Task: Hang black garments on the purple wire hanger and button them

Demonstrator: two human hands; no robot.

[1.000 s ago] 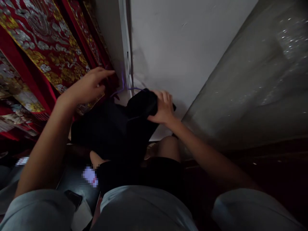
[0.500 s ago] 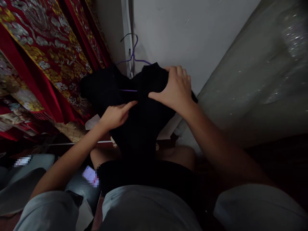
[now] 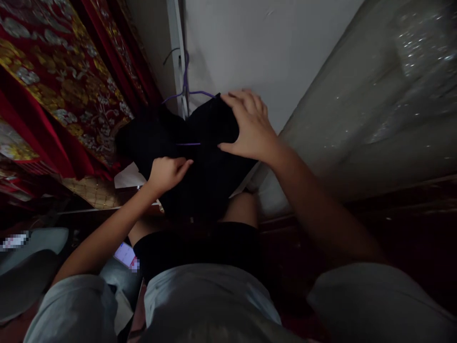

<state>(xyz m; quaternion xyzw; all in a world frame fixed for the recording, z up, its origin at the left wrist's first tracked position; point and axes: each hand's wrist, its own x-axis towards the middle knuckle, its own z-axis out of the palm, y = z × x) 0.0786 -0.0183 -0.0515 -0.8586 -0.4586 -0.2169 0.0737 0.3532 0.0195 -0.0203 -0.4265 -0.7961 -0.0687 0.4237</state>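
Observation:
A black garment (image 3: 203, 186) hangs on a purple hanger (image 3: 185, 88), whose lower bar crosses the garment's neck opening. My left hand (image 3: 167, 175) is closed at the front of the garment, below that bar, its fingers curled into the dark cloth and its thumb side toward the middle. Over the garment's shoulder at the right lies my right hand (image 3: 252, 124), thumb and fingers spread wide apart, touching the cloth near the collar. The cloth is too dark to show its folds.
Red embroidered cloth (image 3: 82, 90) with gold and silver patterns hangs at the left. A pale wall (image 3: 264, 43) stands behind, and clear plastic sheeting (image 3: 357, 109) covers the right side. A lit phone (image 3: 125, 255) lies on a seat at lower left.
The view has shifted slightly. My left hand's extended finger has drawn in at the garment's front. My right hand's index finger has moved up toward the collar.

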